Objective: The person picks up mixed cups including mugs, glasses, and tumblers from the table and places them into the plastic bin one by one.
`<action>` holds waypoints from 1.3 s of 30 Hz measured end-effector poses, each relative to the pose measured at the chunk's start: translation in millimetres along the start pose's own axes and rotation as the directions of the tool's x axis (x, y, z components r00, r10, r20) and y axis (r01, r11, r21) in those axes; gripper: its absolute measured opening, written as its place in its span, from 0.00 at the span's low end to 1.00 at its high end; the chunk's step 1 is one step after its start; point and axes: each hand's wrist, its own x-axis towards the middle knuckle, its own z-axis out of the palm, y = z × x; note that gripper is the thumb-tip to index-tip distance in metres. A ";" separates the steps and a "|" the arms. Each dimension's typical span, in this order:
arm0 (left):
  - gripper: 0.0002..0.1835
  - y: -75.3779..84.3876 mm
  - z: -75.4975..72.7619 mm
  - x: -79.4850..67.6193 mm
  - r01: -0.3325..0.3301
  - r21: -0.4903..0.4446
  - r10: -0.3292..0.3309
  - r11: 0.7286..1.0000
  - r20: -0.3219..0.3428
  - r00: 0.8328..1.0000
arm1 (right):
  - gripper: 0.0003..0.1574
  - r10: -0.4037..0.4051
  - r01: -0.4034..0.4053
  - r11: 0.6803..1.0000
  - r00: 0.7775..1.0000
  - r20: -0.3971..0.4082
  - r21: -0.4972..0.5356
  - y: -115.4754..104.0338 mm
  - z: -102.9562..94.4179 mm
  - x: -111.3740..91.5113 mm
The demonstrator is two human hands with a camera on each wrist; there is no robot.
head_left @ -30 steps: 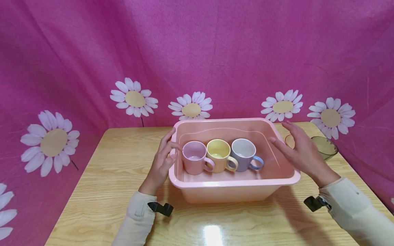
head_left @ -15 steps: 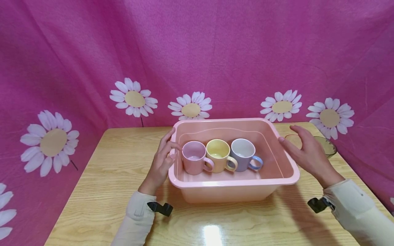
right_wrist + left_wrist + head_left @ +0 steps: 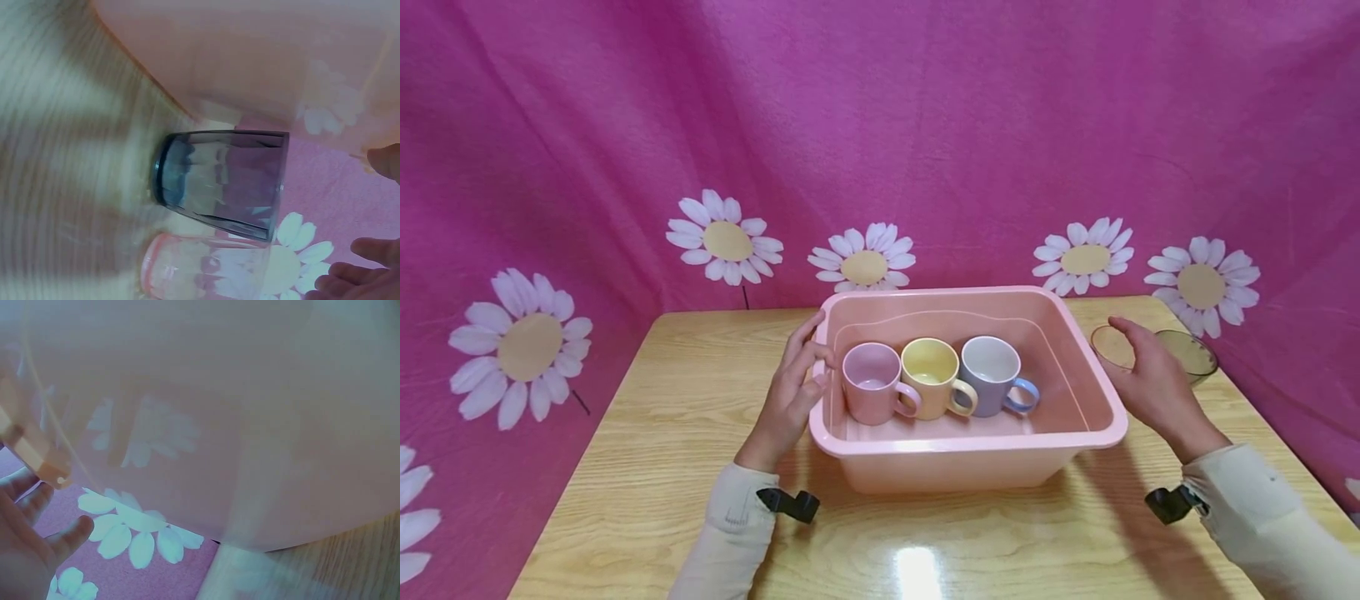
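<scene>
A pink plastic basin (image 3: 962, 446) stands on the table. Inside it, side by side, are a pink mug (image 3: 867, 404), a yellow mug (image 3: 925, 404) and a lilac-blue mug (image 3: 985, 396), their handles towards the right. My left hand (image 3: 782, 408) is at the basin's left rim, fingers loosely bent and fingertips against it. Beyond the right rim, my right hand (image 3: 1157, 396) has its thumb spread from its fingers near two see-through glasses. One glass (image 3: 1111, 340) has an orange rim; the other glass (image 3: 1191, 354) is olive and partly behind the hand.
In the right wrist view a grey-looking glass (image 3: 219, 178) and a pinkish glass (image 3: 200, 269) stand close beside the basin's wall. Behind the wooden table (image 3: 655, 467) hangs a magenta cloth (image 3: 925, 150) with daisies.
My right hand has moved from over the basin's right rim to outside it, beside the glasses, and sunk lower. The left hand stays at the left rim, and the mugs keep their places.
</scene>
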 end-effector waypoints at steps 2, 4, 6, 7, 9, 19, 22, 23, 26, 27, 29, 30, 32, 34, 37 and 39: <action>0.12 -0.2 -0.8 0.1 0.004 0.002 -0.004 1.000 0.001 1.000 | 0.44 -0.004 0.004 1.000 1.000 0.005 0.006 1.8 3.1 -1.5; 0.12 0.0 -1.6 0.1 0.007 0.005 -0.007 1.000 0.003 1.000 | 0.41 -0.018 0.018 1.000 1.000 -0.002 0.002 3.6 6.5 -3.2; 0.12 -0.6 -2.3 -0.4 0.010 0.009 -0.010 1.000 0.003 1.000 | 0.38 -0.037 0.037 0.999 0.999 -0.024 -0.002 5.0 10.4 -5.3; 0.12 -0.9 -2.5 -0.4 0.008 0.011 -0.008 1.000 0.002 1.000 | 0.37 -0.046 0.046 0.999 0.998 -0.037 -0.006 5.4 12.3 -6.6; 0.13 -1.4 -2.7 -0.3 0.005 0.011 -0.005 1.000 0.001 1.000 | 0.34 -0.072 0.071 0.997 0.995 -0.074 -0.012 6.6 15.9 -8.7; 0.12 -1.2 -1.9 0.1 0.001 -0.004 -0.001 1.000 0.009 1.000 | 0.27 -0.017 0.021 0.998 0.997 -0.071 0.053 9.4 24.5 -15.5; 0.12 -1.3 -2.0 -0.8 0.008 -0.002 -0.008 1.000 0.013 1.000 | 0.28 0.000 0.006 0.998 0.997 -0.075 0.069 8.1 26.5 -15.9; 0.12 -1.3 -2.1 -1.0 0.009 -0.001 -0.009 1.000 0.013 1.000 | 0.29 0.001 0.005 0.997 0.997 -0.076 0.081 7.7 27.3 -15.7; 0.12 -1.3 -2.4 -1.3 0.014 0.002 -0.014 1.000 0.010 1.000 | 0.30 -0.011 0.019 0.993 0.997 -0.070 0.113 6.7 29.6 -14.5; 0.12 -1.4 -2.5 -1.2 0.015 0.003 -0.015 1.000 0.010 1.000 | 0.30 -0.015 0.022 0.993 0.998 -0.062 0.119 6.6 30.3 -13.9; 0.12 -1.5 -2.5 -0.8 0.012 -0.001 -0.012 1.000 0.010 1.000 | 0.29 -0.014 0.021 0.991 0.999 -0.050 0.130 6.4 31.5 -13.2; 0.12 -1.2 -2.5 -0.7 0.012 -0.003 -0.012 1.000 0.012 1.000 | 0.29 -0.016 0.022 0.991 0.999 -0.048 0.130 6.6 32.1 -13.0; 0.11 -0.5 -2.2 -0.2 0.011 -0.005 -0.011 1.000 0.014 1.000 | 0.28 -0.015 0.020 0.992 0.999 -0.038 0.125 6.8 32.6 -12.8; 0.11 0.5 -1.8 -0.3 0.009 -0.005 -0.009 1.000 0.014 1.000 | 0.28 -0.011 0.014 0.991 1.000 -0.029 0.132 6.8 32.7 -12.4; 0.11 1.3 -1.7 -0.7 0.009 -0.005 -0.009 1.000 0.010 1.000 | 0.27 -0.001 0.002 0.991 1.000 -0.011 0.133 6.9 32.9 -10.4; 0.12 1.7 -1.8 -0.9 0.006 -0.008 -0.006 1.000 0.009 1.000 | 0.25 0.008 -0.008 0.989 1.000 0.000 0.148 7.4 33.3 -8.3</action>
